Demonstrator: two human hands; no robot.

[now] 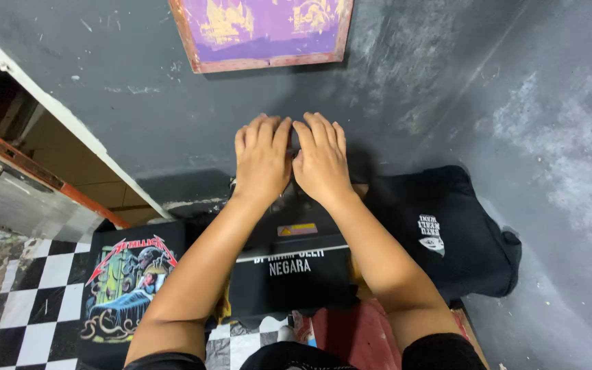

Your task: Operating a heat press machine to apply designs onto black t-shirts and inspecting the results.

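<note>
My left hand (262, 159) and my right hand (321, 162) lie side by side, palms down, fingers flat and close together, pressing on a dark surface at the top of a black folded garment (289, 270) with white lettering. Both forearms reach forward over that garment. Nothing is gripped in either hand. What lies directly under the palms is hidden.
A black T-shirt with a colourful print (128, 281) lies to the left on a black-and-white checkered floor (29, 301). Another black garment with a small white print (447, 229) sits on the right. A wood-framed purple screen (262, 31) leans on the dark grey wall (447, 89).
</note>
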